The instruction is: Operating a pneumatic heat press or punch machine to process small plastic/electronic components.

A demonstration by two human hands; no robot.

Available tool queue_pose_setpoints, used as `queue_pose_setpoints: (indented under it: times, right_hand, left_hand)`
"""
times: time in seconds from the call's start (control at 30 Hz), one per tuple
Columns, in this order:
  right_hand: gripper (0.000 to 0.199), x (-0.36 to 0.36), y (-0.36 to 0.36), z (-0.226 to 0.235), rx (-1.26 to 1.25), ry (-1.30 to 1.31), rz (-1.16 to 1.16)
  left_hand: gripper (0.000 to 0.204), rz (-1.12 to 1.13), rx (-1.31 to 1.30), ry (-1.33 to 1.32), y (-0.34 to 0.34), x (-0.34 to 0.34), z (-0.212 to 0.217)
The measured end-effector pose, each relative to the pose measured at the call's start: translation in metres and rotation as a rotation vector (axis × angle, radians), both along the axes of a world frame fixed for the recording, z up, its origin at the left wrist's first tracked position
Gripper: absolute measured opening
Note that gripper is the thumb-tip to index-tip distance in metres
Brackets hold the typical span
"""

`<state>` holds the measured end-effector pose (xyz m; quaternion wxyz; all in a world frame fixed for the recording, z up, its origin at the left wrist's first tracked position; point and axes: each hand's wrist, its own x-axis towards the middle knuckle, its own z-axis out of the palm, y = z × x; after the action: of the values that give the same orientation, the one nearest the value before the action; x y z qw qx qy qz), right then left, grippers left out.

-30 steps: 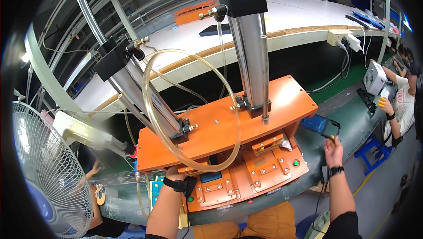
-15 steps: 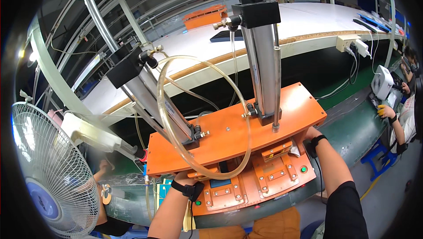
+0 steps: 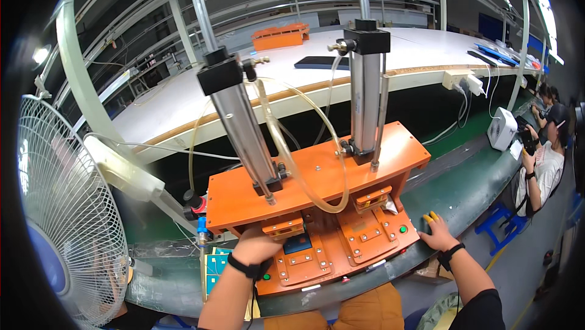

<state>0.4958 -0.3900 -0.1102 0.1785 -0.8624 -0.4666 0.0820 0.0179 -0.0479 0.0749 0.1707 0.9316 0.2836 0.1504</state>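
Observation:
In front of me stands an orange pneumatic press [image 3: 318, 168] with two upright silver cylinders [image 3: 364, 95]. My left hand [image 3: 259, 246] reaches under its top plate at the left end; the fingers are hidden there. A dark flat piece [image 3: 297, 243] lies in the left fixture [image 3: 304, 263], right beside that hand. The right fixture [image 3: 367, 233] shows a bare plate with bolts. My right hand [image 3: 436, 234] lies on the bench by the press's right front corner, near a green button [image 3: 403, 229]. Its fingers are spread, with yellow covers on some, and hold nothing.
A fan [image 3: 70, 208] stands close at the left. Beside the press lie teal panels [image 3: 214, 266]. Clear hoses [image 3: 292, 159] loop above the press. Behind is a white table [image 3: 414, 44]. At the right, a person [image 3: 545, 165] works near a white box-shaped device [image 3: 501, 129].
My right hand has come out from behind the press's right leg to the bench at its front corner, fingers now spread. My left hand stays under the top plate. The view has shifted.

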Motion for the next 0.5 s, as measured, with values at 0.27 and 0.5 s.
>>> queue_pose_setpoints:
  times: [0.27,0.5]
  right_hand:
    - [0.078,-0.041,0.01,-0.02,0.039,-0.117,-0.195]
    - [0.072,-0.045,0.019,-0.024,0.023,-0.184,-0.241]
  left_hand:
    - [0.074,-0.087,0.059,-0.077,-0.091,-0.06,-0.009]
    - [0.095,0.067,0.116,-0.269,-0.113,-0.053,-0.039]
